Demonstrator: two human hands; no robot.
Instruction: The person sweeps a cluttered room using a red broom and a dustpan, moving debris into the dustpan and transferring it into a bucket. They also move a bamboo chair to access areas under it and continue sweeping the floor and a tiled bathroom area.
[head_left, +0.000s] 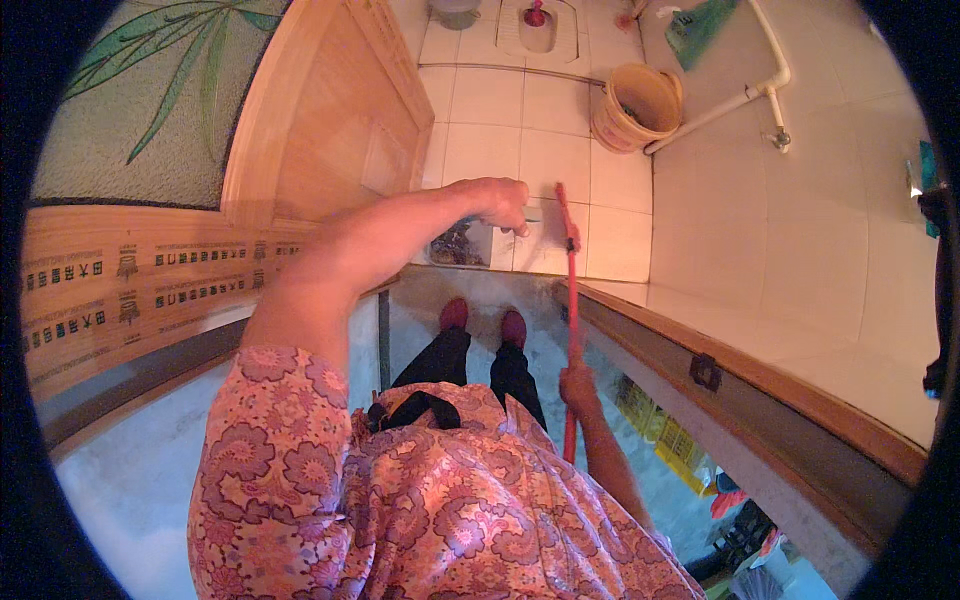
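My left hand (507, 205) is closed in a fist at the end of my outstretched arm. A pale grey handle end (532, 214) sticks out of it. Below this fist is a pale dustpan (482, 244) with dark debris in it, partly hidden by my forearm; the join between handle and pan is covered. My right hand (580, 388) grips a long red pole (573, 307) on my right side. The pole's far part has a black band and a rough, narrow reddish end over the tiles. Its near end disappears beside my patterned top.
A wooden door (345, 112) with a glass panel stands on the left. Ahead are a squat toilet (538, 34) and a tan bucket (626, 112) beside a white wall pipe (705, 116). The door frame (750, 375) runs along the right, with yellow crates (671, 442) beyond it.
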